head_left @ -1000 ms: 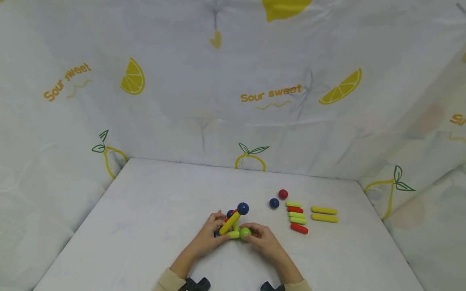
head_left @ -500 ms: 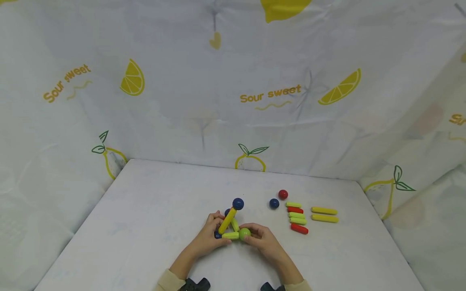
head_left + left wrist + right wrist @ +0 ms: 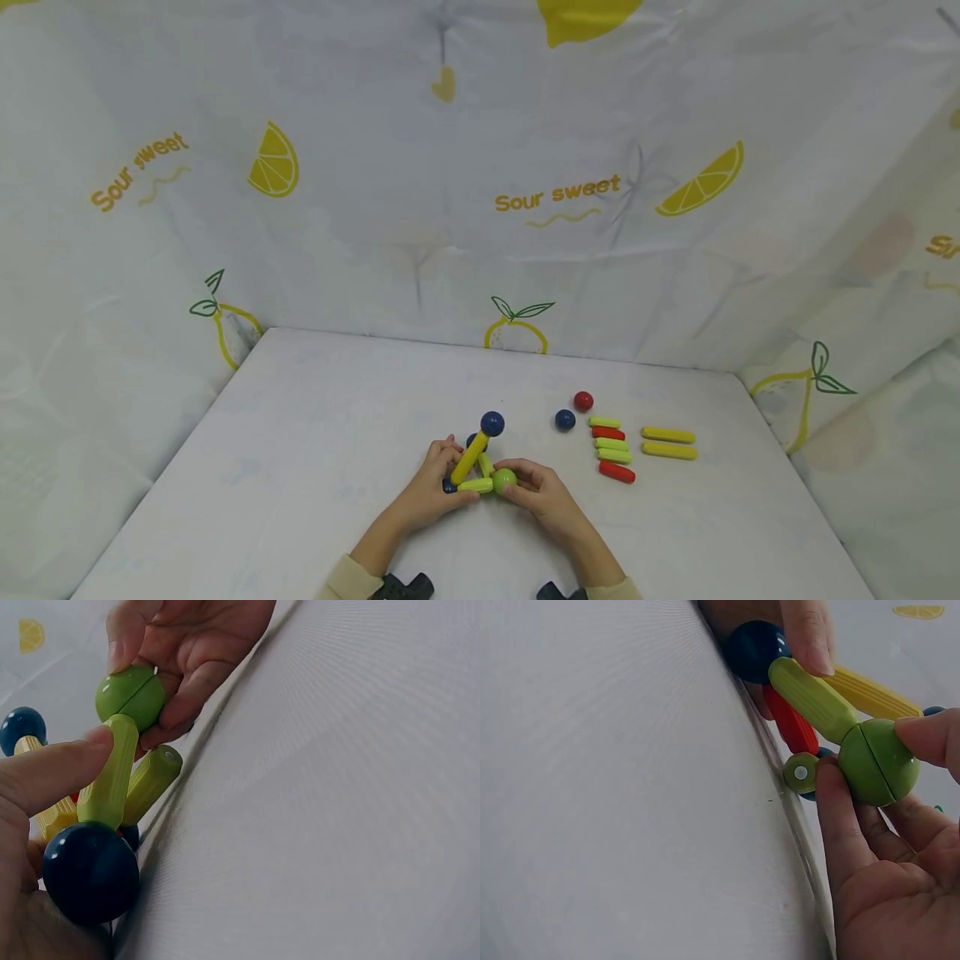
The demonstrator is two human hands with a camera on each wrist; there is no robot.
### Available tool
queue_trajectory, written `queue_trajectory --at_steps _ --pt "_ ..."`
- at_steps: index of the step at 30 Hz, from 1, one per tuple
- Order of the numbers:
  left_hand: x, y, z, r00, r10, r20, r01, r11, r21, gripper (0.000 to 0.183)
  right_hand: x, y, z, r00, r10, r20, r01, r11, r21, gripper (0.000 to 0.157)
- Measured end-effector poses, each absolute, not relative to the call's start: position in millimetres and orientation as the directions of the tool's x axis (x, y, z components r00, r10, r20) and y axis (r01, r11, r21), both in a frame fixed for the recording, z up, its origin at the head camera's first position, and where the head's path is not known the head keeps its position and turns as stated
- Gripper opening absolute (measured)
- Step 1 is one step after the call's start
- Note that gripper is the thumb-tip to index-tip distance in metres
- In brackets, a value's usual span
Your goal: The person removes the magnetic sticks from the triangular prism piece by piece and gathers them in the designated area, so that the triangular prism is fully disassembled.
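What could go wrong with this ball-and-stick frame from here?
The far green stick has an exposed end apart from the green ball that the right hand pinches; pushing the ball might knock that stick loose.
The yellow stick leans, with a blue ball at its raised end; a jolt could detach it.
On the table, the loose red ball may roll if bumped.
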State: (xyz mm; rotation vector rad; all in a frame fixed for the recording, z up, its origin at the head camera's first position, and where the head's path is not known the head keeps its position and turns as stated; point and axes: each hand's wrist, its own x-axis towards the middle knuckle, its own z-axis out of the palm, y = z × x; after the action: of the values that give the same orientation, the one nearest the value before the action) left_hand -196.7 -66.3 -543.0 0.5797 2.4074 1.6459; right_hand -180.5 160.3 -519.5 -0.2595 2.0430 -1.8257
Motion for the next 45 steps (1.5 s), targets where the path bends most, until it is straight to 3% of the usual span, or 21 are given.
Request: queue_trajectory --at_steps 6,8,12,15,24,36,39,42,45 --pt "-193 -65 -543 -0.899 0.391 0.197 0.321 0.284 0.903 0.061 -181 160 -519 -0.908 -0.39 -0.154 0.108 0.136 -0.985 0.044" --pt "-192 -65 -544 -0.889 0.382 0.252 0.375 0.291 0.88 0.056 -181 160 -520 -0.906 -0.393 -0.154 0.11 0.132 -0.985 0.045" --pt "-192 -64 -545 -0.864 0.387 0.322 0.447 0.293 0.846 0.029 -181 161 -520 -0.905 -0.394 -0.159 0.119 0.125 -0.985 0.045" --pt "-193 -64 -544 -0.848 0.419 0.324 0.467 0.303 0.831 0.021 -181 161 -520 -0.905 -0.395 -0.159 0.119 0.123 -0.985 0.045" --pt "-190 -65 -545 -0.816 0.498 0.295 0.539 0.47 0.699 0.023 -181 160 -520 -0.9 -0.405 -0.16 0.128 0.106 -0.986 0.047" --pt "-190 -64 -546 -0.81 0.487 0.326 0.565 0.501 0.656 0.02 -181 166 -517 -0.904 -0.401 -0.147 0.072 0.196 -0.978 0.04" --pt "-190 -64 -545 -0.814 0.479 0.33 0.562 0.502 0.657 0.02 -184 173 -517 -0.944 -0.304 -0.131 0.064 0.22 -0.973 0.041" --pt "-190 -64 -544 -0.814 0.477 0.331 0.561 0.501 0.658 0.02 -189 180 -516 -0.989 -0.102 -0.11 0.08 0.259 -0.963 0.042" --pt "-190 -64 -544 -0.819 0.471 0.328 0.554 0.501 0.665 0.02 -194 188 -515 -0.989 0.116 -0.094 0.128 0.334 -0.934 0.042"
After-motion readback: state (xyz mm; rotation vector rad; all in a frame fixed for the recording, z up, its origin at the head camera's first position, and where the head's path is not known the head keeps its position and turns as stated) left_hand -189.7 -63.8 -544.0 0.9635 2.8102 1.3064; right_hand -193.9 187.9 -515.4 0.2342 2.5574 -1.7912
